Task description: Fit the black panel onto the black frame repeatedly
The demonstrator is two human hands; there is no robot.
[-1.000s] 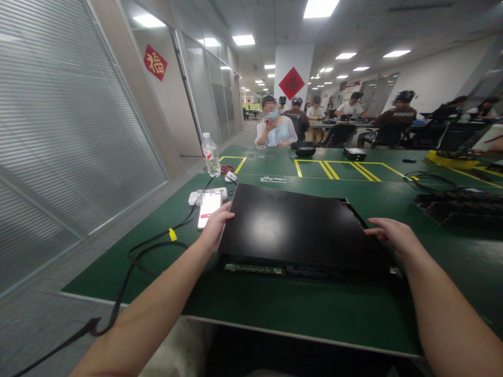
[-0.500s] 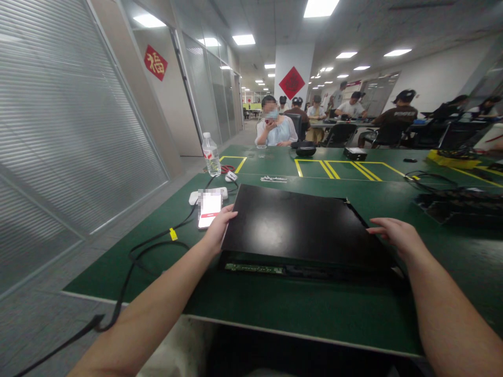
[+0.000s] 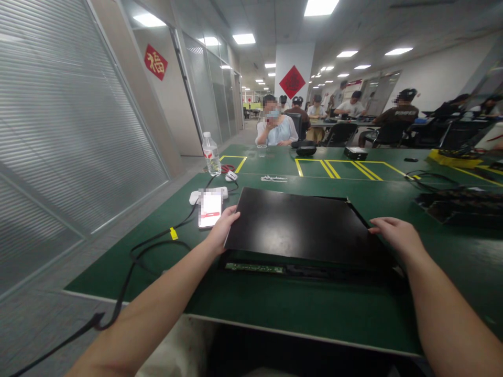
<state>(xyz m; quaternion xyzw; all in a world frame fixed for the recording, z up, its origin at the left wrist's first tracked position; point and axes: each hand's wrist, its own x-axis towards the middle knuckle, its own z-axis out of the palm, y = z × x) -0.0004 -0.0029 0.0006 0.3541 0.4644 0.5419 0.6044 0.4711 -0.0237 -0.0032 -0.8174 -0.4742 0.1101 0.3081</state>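
Note:
A large flat black panel (image 3: 298, 225) lies over a dark chassis whose green circuit strip (image 3: 253, 267) shows along the near edge. My left hand (image 3: 222, 229) grips the panel's left edge, fingers curled round it. On the right edge my right hand (image 3: 396, 235) holds the panel, fingers wrapped over the side. The panel sits nearly flat on the chassis.
The green table (image 3: 298, 309) carries a lit phone (image 3: 210, 208), a white power strip (image 3: 194, 197), a water bottle (image 3: 211, 154) and black cables (image 3: 157, 243) at left. Dark equipment (image 3: 459, 201) lies at right. People sit at tables beyond.
The black panel's far edge has come down, so it lies flatter on the chassis. Both hands stay on its edges.

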